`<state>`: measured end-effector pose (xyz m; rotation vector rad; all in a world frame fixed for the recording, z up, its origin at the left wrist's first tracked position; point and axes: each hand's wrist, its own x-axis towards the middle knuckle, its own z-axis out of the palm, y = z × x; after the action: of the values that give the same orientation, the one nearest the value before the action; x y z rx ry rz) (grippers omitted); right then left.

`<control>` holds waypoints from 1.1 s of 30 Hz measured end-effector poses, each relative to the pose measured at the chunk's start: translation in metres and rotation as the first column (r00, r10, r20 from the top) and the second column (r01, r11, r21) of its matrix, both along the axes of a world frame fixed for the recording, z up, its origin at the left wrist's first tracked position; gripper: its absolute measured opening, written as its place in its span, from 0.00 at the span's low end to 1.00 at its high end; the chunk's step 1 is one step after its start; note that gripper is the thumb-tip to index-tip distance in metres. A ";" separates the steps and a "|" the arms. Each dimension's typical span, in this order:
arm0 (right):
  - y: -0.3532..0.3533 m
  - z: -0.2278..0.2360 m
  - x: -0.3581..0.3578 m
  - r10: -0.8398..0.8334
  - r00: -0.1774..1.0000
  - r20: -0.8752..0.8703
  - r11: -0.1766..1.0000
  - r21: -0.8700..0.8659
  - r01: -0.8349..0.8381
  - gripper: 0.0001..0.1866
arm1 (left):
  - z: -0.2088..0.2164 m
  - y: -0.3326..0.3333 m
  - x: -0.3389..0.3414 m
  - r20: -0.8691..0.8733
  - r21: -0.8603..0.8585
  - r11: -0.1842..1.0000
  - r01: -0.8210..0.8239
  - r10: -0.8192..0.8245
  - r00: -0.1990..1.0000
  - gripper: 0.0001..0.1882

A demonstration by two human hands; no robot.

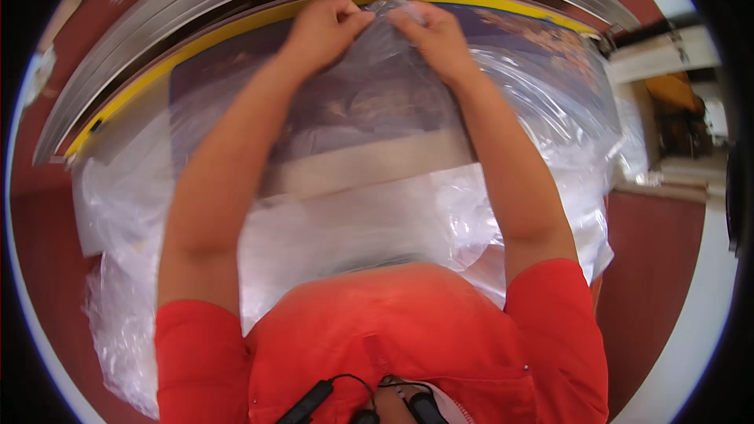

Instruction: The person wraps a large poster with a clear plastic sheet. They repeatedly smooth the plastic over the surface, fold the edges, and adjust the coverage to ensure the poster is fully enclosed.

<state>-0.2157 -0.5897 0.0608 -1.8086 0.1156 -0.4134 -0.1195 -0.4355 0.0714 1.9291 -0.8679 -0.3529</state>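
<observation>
Both my arms reach forward over a work surface covered with clear plastic film [542,110]. At the far edge, my left hand [328,31] pinches a gathered part of the film between thumb and fingers. Close beside it on the right, my right hand [432,31] grips the same bunched film. Beneath the film lies a dark purplish panel [228,71] with a brownish pattern toward its right end. A beige strip [377,163] runs along the panel's near side. What lies under the bunched film between my hands is hidden.
A yellow strip [188,47] and a curved-looking metal rail [149,16] run along the far side. Loose crumpled film [126,298] hangs at the left. At the right stand a white beam [664,56] and an orange-brown object [675,93]. The floor [652,267] is dark red.
</observation>
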 end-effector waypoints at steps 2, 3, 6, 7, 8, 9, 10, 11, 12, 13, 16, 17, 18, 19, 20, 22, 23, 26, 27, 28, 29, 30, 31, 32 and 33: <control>-0.009 0.004 -0.003 0.001 0.997 -0.079 0.998 -0.068 -0.007 0.11 | -0.019 -0.014 -0.023 0.062 -0.183 0.983 0.009 0.002 0.998 0.11; -0.023 0.007 -0.011 -0.016 0.992 -0.125 0.995 -0.101 0.003 0.11 | -0.015 -0.002 -0.040 0.062 -0.217 0.973 0.074 -0.062 0.996 0.10; -0.094 0.024 -0.065 -0.399 0.917 0.001 0.580 -0.774 0.253 0.14 | 0.013 0.081 -0.057 -0.172 0.047 0.945 0.324 -0.312 0.934 0.08; -0.106 0.030 -0.079 -0.475 0.875 0.091 0.295 -0.921 0.256 0.15 | 0.018 0.123 -0.045 -0.299 0.114 0.920 0.376 -0.329 0.896 0.07; -0.101 0.025 -0.086 -0.484 0.872 0.068 0.281 -0.932 0.228 0.17 | 0.019 0.172 -0.027 -0.346 0.245 0.919 0.309 -0.215 0.913 0.07; -0.085 0.018 -0.097 -0.480 0.876 0.045 0.269 -0.943 0.196 0.20 | 0.007 0.235 -0.004 -0.341 0.199 0.973 0.114 -0.040 0.939 0.07; -0.066 0.010 -0.108 -0.468 0.884 0.017 0.264 -0.951 0.158 0.24 | 0.001 0.302 0.023 -0.145 0.230 0.971 -0.068 0.104 0.984 0.08; -0.028 0.008 -0.114 -0.314 0.945 -0.093 0.271 -0.963 -0.004 0.29 | 0.001 0.363 0.044 0.061 0.324 0.905 -0.276 0.271 0.961 0.09; 0.019 0.004 -0.120 -0.143 0.968 -0.206 0.249 -0.954 -0.166 0.34 | -0.003 0.438 0.066 0.152 0.546 0.755 -0.362 0.336 0.929 0.09; 0.053 0.011 -0.127 0.125 0.947 -0.296 0.299 -0.899 -0.320 0.40 | -0.006 0.499 0.078 0.248 0.723 0.543 -0.427 0.373 0.894 0.10; 0.045 0.007 -0.115 -0.024 0.966 -0.256 0.356 -0.906 -0.231 0.38 | -0.035 0.550 0.099 0.649 0.567 0.452 -0.689 0.270 0.711 0.11; 0.006 0.005 -0.103 -0.236 0.948 -0.214 0.352 -0.928 -0.122 0.38 | -0.055 0.554 0.112 0.680 0.574 0.475 -0.667 0.176 0.711 0.12; -0.019 0.005 -0.102 -0.458 0.872 -0.171 0.312 -0.950 -0.022 0.39 | -0.071 0.507 0.111 0.744 0.482 0.412 -0.773 0.274 0.609 0.13; -0.023 0.009 -0.105 -0.456 0.878 -0.146 0.269 -0.963 -0.020 0.38 | -0.064 0.473 0.094 0.756 0.423 0.396 -0.815 0.341 0.558 0.13; -0.020 0.016 -0.107 -0.453 0.884 -0.118 0.211 -0.977 -0.023 0.38 | -0.063 0.445 0.080 0.754 0.361 0.378 -0.852 0.419 0.506 0.13; 0.001 0.023 -0.115 -0.249 0.962 -0.109 0.175 -0.982 -0.066 0.35 | -0.052 0.443 0.064 0.745 0.314 0.331 -0.890 0.496 0.447 0.13; -0.004 0.018 -0.113 -0.239 0.963 -0.121 0.197 -0.978 -0.074 0.34 | -0.053 0.450 0.067 0.728 0.322 0.342 -0.883 0.506 0.462 0.14; -0.073 0.000 -0.114 -0.338 0.939 -0.057 0.263 -0.964 0.037 0.28 | -0.070 0.469 0.103 0.722 0.281 0.494 -0.823 0.457 0.520 0.14; -0.078 0.006 -0.118 -0.366 0.930 -0.037 0.302 -0.950 0.081 0.26 | -0.073 0.471 0.108 0.731 0.262 0.540 -0.800 0.430 0.529 0.14; -0.082 0.014 -0.122 -0.396 0.918 -0.018 0.336 -0.933 0.127 0.24 | -0.077 0.474 0.108 0.711 0.275 0.538 -0.797 0.444 0.545 0.14; -0.085 0.023 -0.120 -0.424 0.906 0.002 0.371 -0.912 0.176 0.22 | -0.076 0.473 0.106 0.693 0.287 0.533 -0.796 0.458 0.556 0.14; -0.069 0.033 -0.124 -0.307 0.951 0.046 0.494 -0.846 0.200 0.16 | -0.073 0.478 0.099 0.677 0.305 0.514 -0.802 0.474 0.562 0.14; -0.057 0.032 -0.132 -0.282 0.959 0.036 0.460 -0.872 0.168 0.15 | -0.072 0.480 0.095 0.680 0.308 0.506 -0.806 0.476 0.558 0.14; -0.046 0.033 -0.140 -0.258 0.966 0.029 0.422 -0.896 0.140 0.14 | -0.070 0.483 0.090 0.682 0.307 0.500 -0.810 0.477 0.554 0.14; -0.037 0.036 -0.148 -0.245 0.969 0.022 0.375 -0.920 0.116 0.14 | -0.070 0.483 0.089 0.681 0.303 0.505 -0.808 0.478 0.554 0.14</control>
<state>-0.3640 -0.6262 0.0969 -2.9873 0.1947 -0.5928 -0.0301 0.0473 0.0018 2.8689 -0.2002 0.4924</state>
